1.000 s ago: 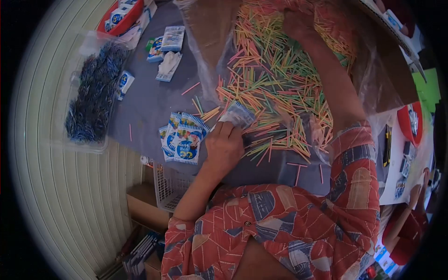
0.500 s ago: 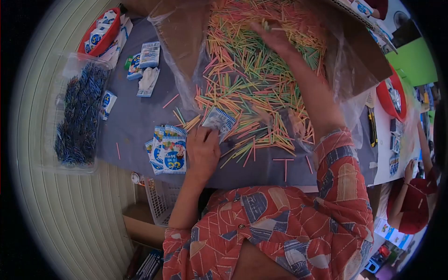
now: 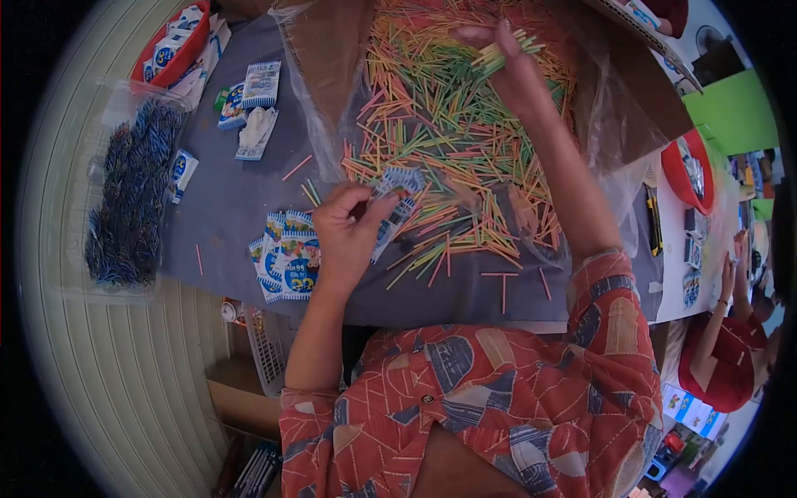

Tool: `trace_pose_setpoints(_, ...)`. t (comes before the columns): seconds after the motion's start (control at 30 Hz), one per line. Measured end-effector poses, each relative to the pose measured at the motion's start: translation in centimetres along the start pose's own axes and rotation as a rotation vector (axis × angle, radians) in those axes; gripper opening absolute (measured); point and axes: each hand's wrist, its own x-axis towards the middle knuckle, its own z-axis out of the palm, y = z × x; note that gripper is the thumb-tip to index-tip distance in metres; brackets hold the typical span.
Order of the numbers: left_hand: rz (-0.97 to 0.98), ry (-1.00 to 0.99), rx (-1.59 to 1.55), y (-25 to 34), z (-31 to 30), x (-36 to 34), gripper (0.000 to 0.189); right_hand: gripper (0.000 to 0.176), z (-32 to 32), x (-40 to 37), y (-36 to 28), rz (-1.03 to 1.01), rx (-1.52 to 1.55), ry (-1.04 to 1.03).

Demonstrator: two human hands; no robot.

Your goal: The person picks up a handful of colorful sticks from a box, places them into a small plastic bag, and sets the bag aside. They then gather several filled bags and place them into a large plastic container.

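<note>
My left hand [image 3: 344, 232] pinches a small blue-and-white printed packet [image 3: 400, 184] between thumb and fingers, just above the grey table cover. Further off, my right hand [image 3: 516, 73] is closed around a bunch of thin coloured sticks [image 3: 495, 56], with their ends poking out past the fingers. Beneath it spreads a large heap of loose pink, yellow and green sticks [image 3: 465, 158], spilling from an open cardboard box [image 3: 332, 58] lined with clear plastic. Several similar packets [image 3: 292, 257] lie overlapped just left of my left wrist.
On the left stands a clear plastic tub [image 3: 124, 199] of dark blue twisted pieces. More packets [image 3: 259, 87] lie near a red bowl [image 3: 178, 62]. At right are a yellow-and-black cutter [image 3: 654, 220], another red bowl [image 3: 693, 178] and a person in red [image 3: 726, 357].
My left hand has raised the packet off the table and tilted it. My right hand has turned and now shows a fuller bunch of sticks.
</note>
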Motion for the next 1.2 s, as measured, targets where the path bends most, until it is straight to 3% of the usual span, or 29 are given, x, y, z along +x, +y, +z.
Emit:
trace_pose_setpoints(0.1, -0.017, 0.021, -0.159, -1.0, 2.8, 2.3, 0.016, 0.064, 4.4, -3.7, -4.7, 0.046, 0.163, -0.076)
trace_pose_setpoints(0.2, -0.013, -0.022, -0.211, -1.4, 5.0, 3.2, 0.015, 0.065, 6.4, -5.4, -5.1, 0.034, 0.158, -0.155)
trace_pose_setpoints(0.33, 0.014, -0.035, -0.301, -0.4, 6.6, 4.2, 0.012, 0.064, 6.8, -6.3, -5.1, 0.121, -0.215, -0.264)
trace_pose_setpoints(0.47, 0.04, -0.039, -0.237, -0.8, 7.4, 5.6, 0.012, 0.062, 5.3, -5.6, -2.9, 0.125, -0.299, -0.371)
trace_pose_setpoints(0.53, 0.089, -0.067, -0.132, -1.7, 7.8, 6.4, 0.012, 0.061, 4.7, -4.7, -3.5, 0.128, -0.322, -0.373)
trace_pose_setpoints(0.6, 0.087, -0.066, -0.198, -1.8, 8.5, 7.3, 0.013, 0.061, 4.2, -4.2, -3.6, 0.13, -0.35, -0.368)
trace_pose_setpoints(0.7, 0.12, -0.067, -0.253, -2.2, 9.5, 8.9, 0.013, 0.047, 3.9, -3.6, -2.5, 0.149, -0.384, -0.29)
trace_pose_setpoints(0.77, 0.153, -0.064, -0.242, -3.0, 10.1, 9.9, 0.013, 0.049, 3.4, -2.7, -1.7, 0.079, -0.284, -0.247)
trace_pose_setpoints(0.83, 0.074, -0.065, -0.329, -3.7, 10.4, 10.4, 0.013, 0.051, 2.8, -1.8, -1.4, 0.015, -0.18, -0.207)
trace_pose_setpoints(0.97, 0.01, -0.092, -0.371, -4.1, 10.3, 10.5, 0.014, 0.04, 2.6, -3.0, 0.0, 0.057, -0.287, -0.284)
trace_pose_setpoints(1.07, -0.004, -0.087, -0.208, -3.2, 8.7, 9.1, 0.014, 0.031, 2.6, -4.3, -0.2, 0.027, -0.289, -0.334)
trace_pose_setpoints(1.13, 0.02, -0.064, -0.018, -0.5, 5.1, 6.1, 0.013, 0.029, 1.0, -3.6, -0.9, 0.31, -0.215, -0.179)
trace_pose_setpoints(1.17, 0.067, -0.039, 0.082, 0.4, 2.9, 4.2, 0.013, 0.023, -0.9, -2.7, 1.7, 0.194, -0.505, -0.172)
trace_pose_setpoints(1.2, 0.08, 0.009, 0.208, 1.5, 0.7, 2.1, 0.014, 0.023, -1.2, -2.0, 1.3, 0.191, -0.502, -0.163)
